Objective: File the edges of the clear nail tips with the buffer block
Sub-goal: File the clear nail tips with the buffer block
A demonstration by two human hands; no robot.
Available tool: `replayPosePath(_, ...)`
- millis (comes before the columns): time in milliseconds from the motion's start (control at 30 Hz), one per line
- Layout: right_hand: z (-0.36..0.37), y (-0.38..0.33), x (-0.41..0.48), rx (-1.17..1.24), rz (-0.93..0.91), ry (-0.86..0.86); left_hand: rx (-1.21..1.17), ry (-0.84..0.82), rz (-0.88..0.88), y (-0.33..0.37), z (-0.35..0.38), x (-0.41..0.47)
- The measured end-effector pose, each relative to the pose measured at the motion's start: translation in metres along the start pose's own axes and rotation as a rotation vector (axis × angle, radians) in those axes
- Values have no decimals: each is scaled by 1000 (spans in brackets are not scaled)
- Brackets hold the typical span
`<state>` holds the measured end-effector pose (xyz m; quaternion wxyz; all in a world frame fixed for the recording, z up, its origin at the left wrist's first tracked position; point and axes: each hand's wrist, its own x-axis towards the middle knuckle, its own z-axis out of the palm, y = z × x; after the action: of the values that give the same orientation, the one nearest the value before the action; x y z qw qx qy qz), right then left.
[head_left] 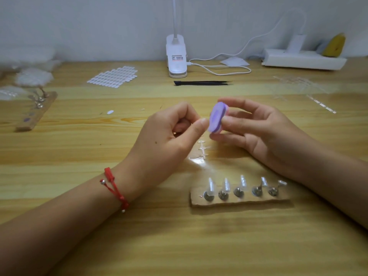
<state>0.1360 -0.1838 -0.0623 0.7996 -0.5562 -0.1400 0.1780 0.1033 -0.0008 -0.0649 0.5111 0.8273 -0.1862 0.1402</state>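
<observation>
Head view: left hand pinch; nail tip indistinct

The table is pale wood with visible grain and a soft sheen. The buffer block looks matt, purple-faced. Below the buffer block, a rough brown cardboard strip carries shiny metal studs topped with glossy clear plastic nail tips. Beyond it, the lamp clip is smooth white plastic.
</observation>
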Motion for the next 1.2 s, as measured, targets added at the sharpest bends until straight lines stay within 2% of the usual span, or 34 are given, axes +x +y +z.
replayPosePath(67, 3, 2, -1, -72, -3, -36, -12, 12, -16, 0, -1, 1)
replayPosePath(200, -2, -1, 2, 92, 6, 35, 10, -78, -29, 0, 1, 0)
replayPosePath(333, 2, 2, -1, -58, 2, -26, 0, -16, -48, -1, 0, 2)
replayPosePath(467, -3, -1, 2, 103, 5, 48, 20, -90, -22, 3, 2, -1)
replayPosePath(533, -1, 0, 0, -24, -5, -3, 0, -18, -26, 1, 1, 0)
replayPosePath(600, 2, 3, -2, -100, -8, -28, 12, -25, -35, -1, -1, 1)
replayPosePath(733, -4, -5, 3, 158, 29, 79, 153, -182, 47, 0, 1, -3)
replayPosePath(833, -6, -8, 2, 214, 64, 64, 31, -102, 25, 0, -1, -2)
replayPosePath(1033, 2, -4, -1, -100, 60, -29, -265, -43, -188, 2, -6, 4)
replayPosePath(1133, 2, 2, -2, -309, -29, -43, -322, -59, -233, 2, -7, 4)
replayPosePath(1200, 4, 3, -3, -349, -48, -40, -321, -80, -236, 4, -6, 4)
